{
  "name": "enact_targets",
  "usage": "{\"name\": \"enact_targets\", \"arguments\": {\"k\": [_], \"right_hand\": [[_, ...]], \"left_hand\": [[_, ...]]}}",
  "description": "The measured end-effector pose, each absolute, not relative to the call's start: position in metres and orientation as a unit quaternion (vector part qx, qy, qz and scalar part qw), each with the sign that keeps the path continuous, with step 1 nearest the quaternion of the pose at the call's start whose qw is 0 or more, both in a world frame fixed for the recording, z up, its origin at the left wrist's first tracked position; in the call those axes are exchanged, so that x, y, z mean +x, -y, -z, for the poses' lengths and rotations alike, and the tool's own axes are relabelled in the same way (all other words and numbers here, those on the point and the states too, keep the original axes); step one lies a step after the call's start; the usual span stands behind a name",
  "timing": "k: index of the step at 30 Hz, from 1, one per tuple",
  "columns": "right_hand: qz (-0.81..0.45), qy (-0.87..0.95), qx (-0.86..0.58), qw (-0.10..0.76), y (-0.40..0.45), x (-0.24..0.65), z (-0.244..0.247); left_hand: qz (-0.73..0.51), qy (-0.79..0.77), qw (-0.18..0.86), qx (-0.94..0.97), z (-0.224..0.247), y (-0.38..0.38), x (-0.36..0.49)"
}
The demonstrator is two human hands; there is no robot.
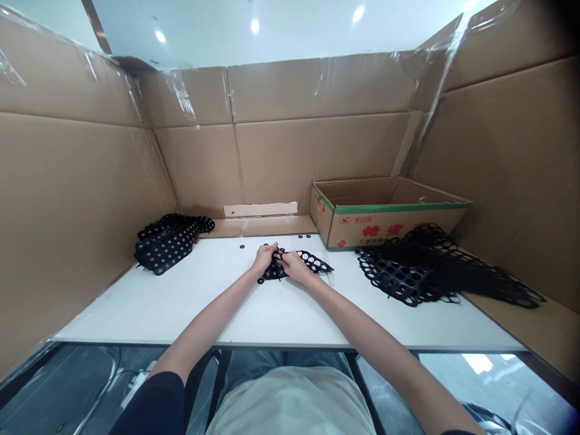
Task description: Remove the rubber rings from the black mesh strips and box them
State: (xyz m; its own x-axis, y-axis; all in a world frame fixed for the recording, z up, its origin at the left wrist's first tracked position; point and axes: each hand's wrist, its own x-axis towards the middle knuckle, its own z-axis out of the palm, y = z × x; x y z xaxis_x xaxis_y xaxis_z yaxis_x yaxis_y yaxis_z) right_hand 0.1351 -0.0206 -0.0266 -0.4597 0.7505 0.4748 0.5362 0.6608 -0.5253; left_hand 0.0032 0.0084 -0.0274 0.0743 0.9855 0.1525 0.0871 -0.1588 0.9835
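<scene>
My left hand (265, 257) and my right hand (294, 267) meet at the middle of the white table (181, 308), with their fingers pinching a black perforated rubber sheet (315, 261). The sheet is punched with round holes, and part of it is hidden under my fingers. Small black rubber rings lie loose near my hands, one (260, 280) just below my left hand and another (241, 246) farther back. A folded stack of similar sheet (168, 243) lies at the far left of the table.
A large tangled heap of black perforated sheet (403, 272) lies on the right, in front of an open cardboard box (389, 217) with red print. Taped cardboard walls (281, 157) stand around the table on three sides.
</scene>
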Motion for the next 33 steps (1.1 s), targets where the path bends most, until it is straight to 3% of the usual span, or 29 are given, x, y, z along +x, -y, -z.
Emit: {"name": "enact_targets", "arguments": {"k": [5, 12, 17, 22, 25, 28, 33], "right_hand": [[-0.167, 0.845, -0.362, 0.357, 0.023, 0.132, 0.027], [-0.401, 0.654, -0.42, 0.485, 0.012, 0.138, 0.029], [-0.493, 0.522, -0.426, 0.55, 0.016, 0.141, 0.022], [-0.609, 0.502, -0.39, 0.474, 0.02, 0.145, 0.019], [-0.578, 0.54, -0.401, 0.462, 0.02, 0.144, 0.022], [-0.459, 0.587, -0.455, 0.488, 0.018, 0.14, 0.026], [-0.308, 0.685, -0.437, 0.495, 0.02, 0.138, 0.025]], "left_hand": [[-0.475, -0.478, 0.504, 0.54, 0.029, -0.013, -0.002], [-0.491, -0.433, 0.465, 0.596, 0.023, -0.015, -0.001], [-0.463, -0.38, 0.455, 0.659, 0.012, -0.008, -0.002], [-0.456, -0.367, 0.403, 0.703, 0.012, -0.003, 0.0], [-0.452, -0.36, 0.376, 0.724, 0.015, -0.001, 0.002], [-0.466, -0.379, 0.356, 0.716, 0.015, 0.0, 0.004], [-0.494, -0.391, 0.419, 0.654, 0.011, 0.001, 0.008]]}}
